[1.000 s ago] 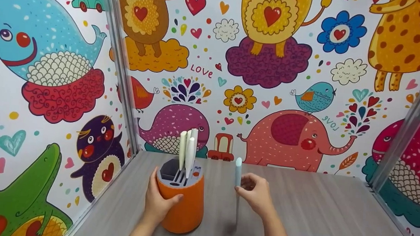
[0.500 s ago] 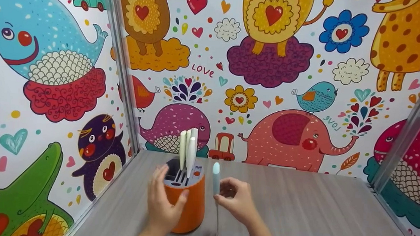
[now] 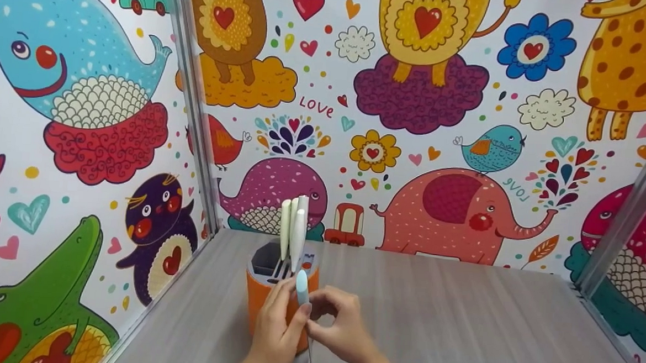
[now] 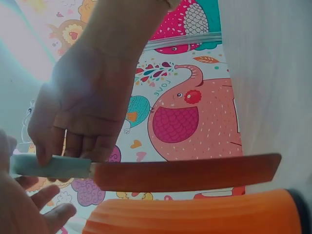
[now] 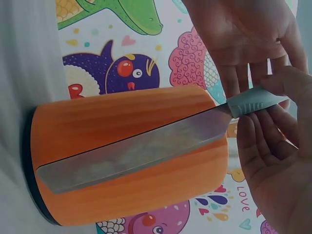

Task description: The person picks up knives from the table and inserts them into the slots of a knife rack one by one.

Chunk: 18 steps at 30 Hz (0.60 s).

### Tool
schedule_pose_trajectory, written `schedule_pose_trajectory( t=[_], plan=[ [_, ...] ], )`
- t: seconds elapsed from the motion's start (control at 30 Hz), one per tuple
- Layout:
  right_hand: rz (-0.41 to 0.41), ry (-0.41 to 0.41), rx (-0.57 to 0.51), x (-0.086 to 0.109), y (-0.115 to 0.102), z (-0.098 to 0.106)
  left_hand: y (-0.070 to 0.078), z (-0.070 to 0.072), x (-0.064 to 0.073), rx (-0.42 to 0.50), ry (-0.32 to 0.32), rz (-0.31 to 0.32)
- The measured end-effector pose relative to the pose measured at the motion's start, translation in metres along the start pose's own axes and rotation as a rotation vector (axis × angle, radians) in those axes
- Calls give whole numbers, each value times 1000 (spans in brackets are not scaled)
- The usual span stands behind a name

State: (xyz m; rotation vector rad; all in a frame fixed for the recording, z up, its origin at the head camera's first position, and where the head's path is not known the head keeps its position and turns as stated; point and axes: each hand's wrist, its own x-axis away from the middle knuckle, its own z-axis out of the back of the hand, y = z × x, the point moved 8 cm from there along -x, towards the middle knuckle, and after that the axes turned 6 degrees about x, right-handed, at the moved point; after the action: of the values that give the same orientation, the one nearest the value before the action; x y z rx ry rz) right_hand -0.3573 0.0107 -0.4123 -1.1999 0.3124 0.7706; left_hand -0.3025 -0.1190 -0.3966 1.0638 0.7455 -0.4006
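Observation:
My right hand (image 3: 344,329) pinches a knife (image 5: 141,148) by its pale blue handle, between thumb and fingers. Its long, square-tipped blade points down in front of the orange knife block (image 3: 257,297). My left hand (image 3: 273,334) is at the same handle, thumb and fingers on either side. In the right wrist view the left fingers (image 5: 229,78) reach out straight behind the handle; in the left wrist view they are spread close under it. Several pale-handled knives (image 3: 298,235) stand upright in the block's slots.
The block stands on a grey wood-grain table (image 3: 459,321). Printed panels with cartoon animals enclose the table at the back and sides, joined by metal corner posts (image 3: 194,108). Beside the slots, the block's top has a larger dark compartment (image 3: 264,260).
My right hand has carried the knife leftward to the front of the block. My left hand has let go of the block's side and moved right to the knife's handle.

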Motion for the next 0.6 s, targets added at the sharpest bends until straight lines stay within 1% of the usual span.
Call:
schedule_pose_trajectory(
  t=[0.1,0.23,0.33,0.4,0.5,0.6],
  plan=[
    [-7,12,-4,0,1,-1,-3,-1,-1,68,-21,36],
    [-1,39,-20,0,2,-2,-7,-3,-2,134,-60,107],
    [22,49,-52,0,3,-3,-7,-2,-2,167,-68,141],
    [23,50,-90,0,6,-3,-7,-1,-2,191,-67,164],
    [-21,66,-154,0,14,-2,-8,0,-1,213,-59,194],
    [-108,118,-199,-1,29,2,-10,1,-1,207,-42,223]
  ],
)
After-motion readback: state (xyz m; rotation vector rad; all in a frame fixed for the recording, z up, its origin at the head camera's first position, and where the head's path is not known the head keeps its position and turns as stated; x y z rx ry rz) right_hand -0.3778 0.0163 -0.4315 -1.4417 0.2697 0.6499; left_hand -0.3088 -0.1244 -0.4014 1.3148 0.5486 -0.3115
